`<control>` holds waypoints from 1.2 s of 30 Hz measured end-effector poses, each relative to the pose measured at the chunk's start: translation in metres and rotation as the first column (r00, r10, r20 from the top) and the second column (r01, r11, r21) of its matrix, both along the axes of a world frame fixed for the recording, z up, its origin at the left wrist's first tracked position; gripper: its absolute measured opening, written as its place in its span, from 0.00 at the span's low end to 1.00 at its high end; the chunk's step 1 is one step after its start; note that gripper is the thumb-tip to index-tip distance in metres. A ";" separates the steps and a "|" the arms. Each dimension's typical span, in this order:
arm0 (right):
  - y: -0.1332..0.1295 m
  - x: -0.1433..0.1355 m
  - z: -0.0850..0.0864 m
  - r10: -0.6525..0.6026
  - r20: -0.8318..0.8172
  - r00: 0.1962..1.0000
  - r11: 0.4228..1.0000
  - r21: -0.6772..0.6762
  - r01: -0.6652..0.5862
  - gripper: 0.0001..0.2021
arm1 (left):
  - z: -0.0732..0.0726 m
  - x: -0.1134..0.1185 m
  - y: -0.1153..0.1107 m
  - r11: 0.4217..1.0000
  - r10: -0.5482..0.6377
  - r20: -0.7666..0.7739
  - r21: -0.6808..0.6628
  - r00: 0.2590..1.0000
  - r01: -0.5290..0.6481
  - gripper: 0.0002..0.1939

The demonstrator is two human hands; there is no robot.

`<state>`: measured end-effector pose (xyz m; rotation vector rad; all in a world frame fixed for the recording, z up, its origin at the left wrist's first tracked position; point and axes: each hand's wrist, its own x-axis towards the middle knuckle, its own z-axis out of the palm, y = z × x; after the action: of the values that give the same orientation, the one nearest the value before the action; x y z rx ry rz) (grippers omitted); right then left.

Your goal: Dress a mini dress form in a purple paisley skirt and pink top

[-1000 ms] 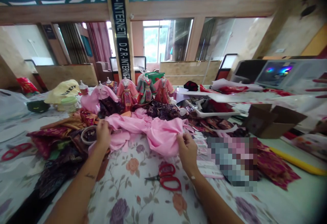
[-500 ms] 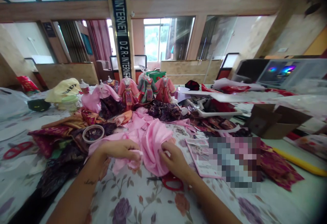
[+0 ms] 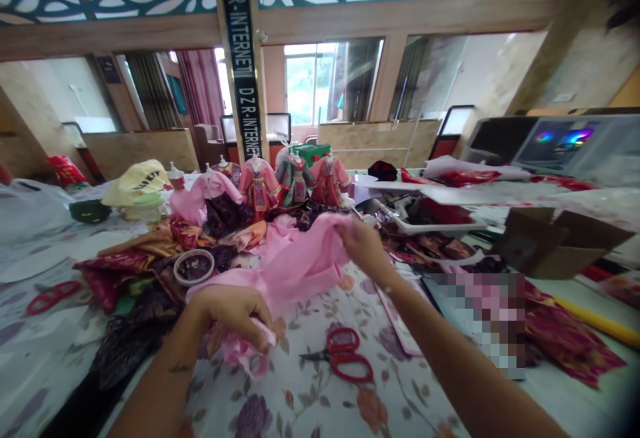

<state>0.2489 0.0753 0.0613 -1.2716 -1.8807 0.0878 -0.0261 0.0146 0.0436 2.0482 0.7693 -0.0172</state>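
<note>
A length of pink cloth [image 3: 300, 268] stretches between my two hands above the flowered tablecloth. My left hand [image 3: 233, 315] is closed on a bunched part of it, with a crumpled end hanging below the fingers. Farther forward and to the right, my right hand [image 3: 365, 248] pinches the cloth's other end and holds it raised. Red-handled scissors [image 3: 345, 355] lie on the tablecloth between my forearms, their blades pointing left.
Small dress forms in pink and green robes [image 3: 257, 188] stand at the back. A tape roll [image 3: 194, 267] rests on dark fabric at the left. Other scissors [image 3: 53, 297] lie far left. An open cardboard box [image 3: 555, 241] and a white tray [image 3: 435, 227] are at the right.
My right hand has moved forward and up, pulling the pink cloth out from its bunched shape. The red scissors, partly covered before, now show fully. The view has shifted slightly.
</note>
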 end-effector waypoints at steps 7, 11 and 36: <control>0.035 0.004 0.073 -0.040 -0.369 0.929 0.934 0.317 0.166 0.07 | 0.006 0.001 -0.019 0.994 -0.086 0.025 -0.061 0.996 0.088 0.20; 0.038 -0.011 0.073 0.109 -0.445 0.889 0.946 0.322 0.045 0.06 | 0.005 -0.012 -0.028 0.997 -0.075 0.135 -0.014 0.988 0.077 0.24; -0.031 -0.014 -0.032 0.087 0.492 0.866 0.951 -0.299 0.075 0.14 | -0.079 0.045 -0.008 0.662 0.411 0.392 0.492 0.823 -0.565 0.17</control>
<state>0.2354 0.0443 0.0294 -1.6183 -2.3877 0.0597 0.0193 0.0067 -0.0353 2.2665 1.2645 0.8898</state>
